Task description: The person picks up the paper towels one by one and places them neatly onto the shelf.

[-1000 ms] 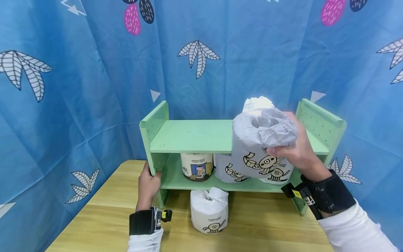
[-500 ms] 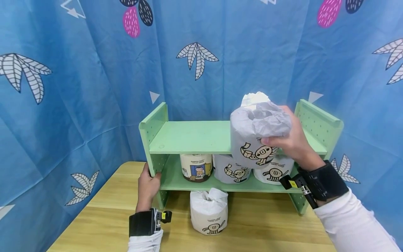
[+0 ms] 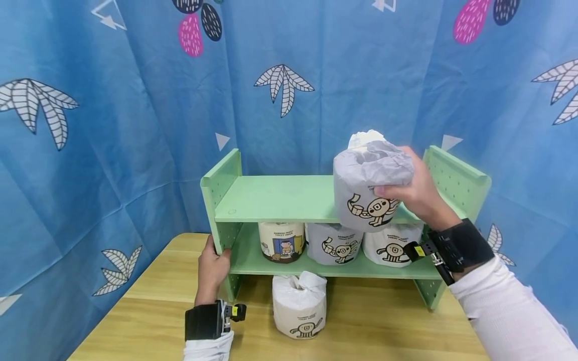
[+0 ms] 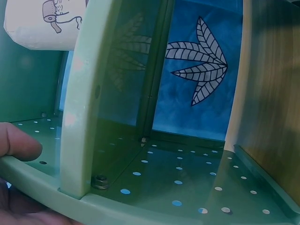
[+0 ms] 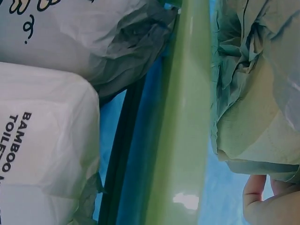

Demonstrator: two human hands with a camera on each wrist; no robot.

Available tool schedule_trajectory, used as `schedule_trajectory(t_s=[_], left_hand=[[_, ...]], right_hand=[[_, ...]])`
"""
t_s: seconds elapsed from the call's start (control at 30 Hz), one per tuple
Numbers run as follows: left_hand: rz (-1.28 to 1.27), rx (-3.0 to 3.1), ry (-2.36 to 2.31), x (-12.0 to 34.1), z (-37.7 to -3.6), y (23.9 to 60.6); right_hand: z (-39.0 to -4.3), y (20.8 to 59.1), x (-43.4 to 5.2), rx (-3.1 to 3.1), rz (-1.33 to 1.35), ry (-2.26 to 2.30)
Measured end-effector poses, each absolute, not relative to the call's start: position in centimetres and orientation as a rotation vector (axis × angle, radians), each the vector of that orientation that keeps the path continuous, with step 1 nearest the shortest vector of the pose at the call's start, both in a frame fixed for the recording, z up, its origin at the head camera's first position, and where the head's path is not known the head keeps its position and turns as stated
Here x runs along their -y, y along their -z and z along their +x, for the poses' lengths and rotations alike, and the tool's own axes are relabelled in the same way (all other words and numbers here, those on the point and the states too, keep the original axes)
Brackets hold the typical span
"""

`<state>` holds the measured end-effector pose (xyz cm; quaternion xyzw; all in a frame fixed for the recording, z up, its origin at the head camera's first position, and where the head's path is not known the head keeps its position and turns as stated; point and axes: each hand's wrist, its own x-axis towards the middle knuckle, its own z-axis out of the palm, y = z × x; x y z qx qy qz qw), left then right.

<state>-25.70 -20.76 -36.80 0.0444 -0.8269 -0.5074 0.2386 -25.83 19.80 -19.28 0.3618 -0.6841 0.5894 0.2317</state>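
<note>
Two hands are at work on a small green shelf unit (image 3: 275, 196) that stands on a wooden bench (image 3: 149, 311) in front of a blue patterned curtain (image 3: 113, 100). The right hand (image 3: 417, 193) has its fingers and thumb curled round a grey-wrapped paper roll (image 3: 368, 188) printed with a cartoon figure, and holds it upright at the front right of the top shelf; whether its base touches the board cannot be told from the head view. Just behind this roll the top of a white roll (image 3: 363, 139) shows on the same shelf. The left hand (image 3: 212, 268) grips the front edge of the unit's left side panel (image 3: 220, 188), thumb inside the lower compartment and fingers round the outside; the left wrist view shows the thumb (image 4: 21, 146) resting on the perforated green panel. On the lower shelf three rolls stand in a row: a beige-wrapped roll (image 3: 282, 241) on the left, a middle roll (image 3: 334, 244) with the cartoon print beside it, and a right-hand roll (image 3: 392, 245) under the held one. One more wrapped roll (image 3: 299, 311) stands on the bench, just in front of the unit and partly under its lower shelf. Both wrists carry black straps and white sleeves.
</note>
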Motion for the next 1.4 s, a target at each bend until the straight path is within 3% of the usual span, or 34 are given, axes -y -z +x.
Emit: schedule_trajectory(t_s=[0.43,0.93,1.4], left_hand=[[0.121,2.254,1.386,20.7,-25.7,37.0],[0.132,2.248,1.397,20.8,-25.4,37.1],[0.129,2.243,1.396,20.6,-25.4,36.9]], right_hand=[[-27.8,19.7,-20.4,2.006,0.901,-1.546],[-29.9,20.7,-20.7,1.926,1.060,-1.705],[-30.7,19.8,-20.8,2.088,1.006,-1.636]])
